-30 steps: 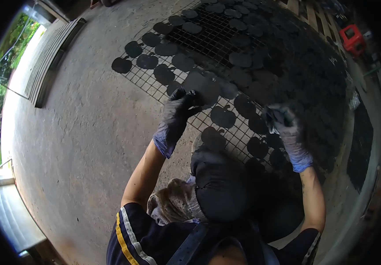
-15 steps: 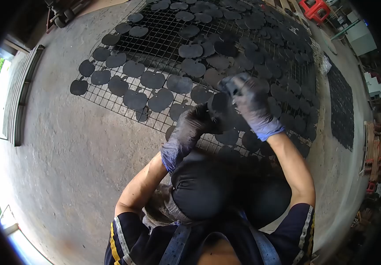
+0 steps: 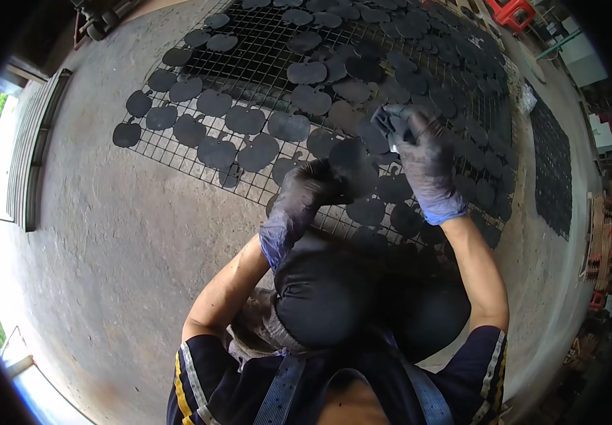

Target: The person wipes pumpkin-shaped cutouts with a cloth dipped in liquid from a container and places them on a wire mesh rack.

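Note:
My left hand [image 3: 304,190], in a blue glove blackened over the fingers, is closed on the edge of a flat black pumpkin-shaped plate [image 3: 354,168]. The plate is held tilted above the wire mesh. My right hand [image 3: 423,145], gloved the same way, is up and to the right of the plate, apart from it. Its fingers are curled around a dark, crumpled cloth [image 3: 388,125]. Below and beyond both hands, many similar black plates [image 3: 257,154] lie on the mesh [image 3: 178,164], some overlapping.
Bare concrete floor [image 3: 128,248] extends to the left. Another dark sheet of pieces [image 3: 548,163] lies at the right. A red stool [image 3: 511,14] stands at the far right, a wheeled cart [image 3: 100,25] at the far left. My knees [image 3: 327,297] are close below my hands.
My right hand with the cloth has moved right and slightly up, away from the held plate. My left hand keeps the plate in nearly the same spot.

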{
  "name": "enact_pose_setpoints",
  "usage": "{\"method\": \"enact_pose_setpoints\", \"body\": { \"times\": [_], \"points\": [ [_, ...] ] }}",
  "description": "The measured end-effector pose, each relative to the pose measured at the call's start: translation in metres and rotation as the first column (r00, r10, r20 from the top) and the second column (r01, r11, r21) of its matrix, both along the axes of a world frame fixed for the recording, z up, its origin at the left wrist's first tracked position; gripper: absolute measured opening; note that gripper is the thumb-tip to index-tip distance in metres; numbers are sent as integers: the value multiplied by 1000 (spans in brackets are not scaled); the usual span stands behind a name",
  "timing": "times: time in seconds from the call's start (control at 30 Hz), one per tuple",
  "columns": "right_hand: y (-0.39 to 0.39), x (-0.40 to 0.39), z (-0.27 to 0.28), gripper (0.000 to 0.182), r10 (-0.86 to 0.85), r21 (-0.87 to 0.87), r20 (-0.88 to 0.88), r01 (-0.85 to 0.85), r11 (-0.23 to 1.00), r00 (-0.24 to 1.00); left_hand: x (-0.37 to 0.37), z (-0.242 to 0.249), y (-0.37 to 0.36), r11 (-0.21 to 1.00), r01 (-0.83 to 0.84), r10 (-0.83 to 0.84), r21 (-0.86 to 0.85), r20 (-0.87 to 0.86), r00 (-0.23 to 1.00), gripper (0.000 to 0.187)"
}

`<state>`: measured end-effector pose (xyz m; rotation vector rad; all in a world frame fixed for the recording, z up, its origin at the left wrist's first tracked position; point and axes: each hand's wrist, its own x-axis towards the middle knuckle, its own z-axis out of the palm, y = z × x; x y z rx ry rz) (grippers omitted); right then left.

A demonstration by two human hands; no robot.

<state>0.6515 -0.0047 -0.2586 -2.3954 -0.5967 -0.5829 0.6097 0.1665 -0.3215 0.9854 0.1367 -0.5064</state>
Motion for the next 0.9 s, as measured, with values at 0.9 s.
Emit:
{"method": "enact_pose_setpoints", "body": {
  "times": [0.9],
  "points": [
    [-22, -19, 4, 25, 338, -75, -168, -354, 932, 926, -1, 4, -17, 1000, -15, 14, -16, -40, 999, 20]
  ]
}}
